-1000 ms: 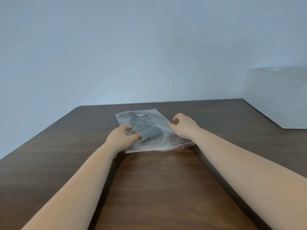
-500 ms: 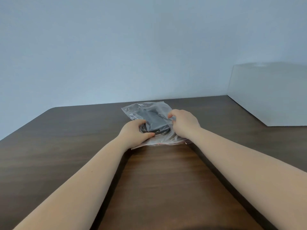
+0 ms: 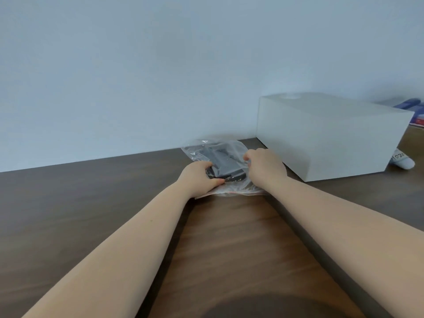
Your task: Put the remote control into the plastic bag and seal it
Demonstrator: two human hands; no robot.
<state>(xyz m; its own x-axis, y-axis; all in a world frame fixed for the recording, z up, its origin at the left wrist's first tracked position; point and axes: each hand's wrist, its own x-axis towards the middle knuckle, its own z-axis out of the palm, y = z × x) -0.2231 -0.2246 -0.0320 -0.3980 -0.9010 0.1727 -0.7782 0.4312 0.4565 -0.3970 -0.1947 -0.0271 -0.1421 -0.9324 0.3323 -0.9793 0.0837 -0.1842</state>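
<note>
A clear plastic bag (image 3: 231, 146) with a red zip strip along its near edge lies on the dark wooden table (image 3: 68, 203), close to the far edge. The black remote control (image 3: 223, 161) lies inside it. My left hand (image 3: 199, 180) grips the bag and the remote's near left corner through the plastic. My right hand (image 3: 266, 167) pinches the bag on its right side. The bag's far end is crumpled and lifted a little.
A white box (image 3: 325, 138) stands on the table just right of the bag, almost touching my right hand. Behind it lie a white sock with lettering (image 3: 402, 160) and a blue object (image 3: 410, 104). A plain wall rises behind the table.
Both hands closed in on the bag and gripped it with the remote inside. The bag went from flat to crumpled and shifted toward the far edge. The view swung right, showing more of the box.
</note>
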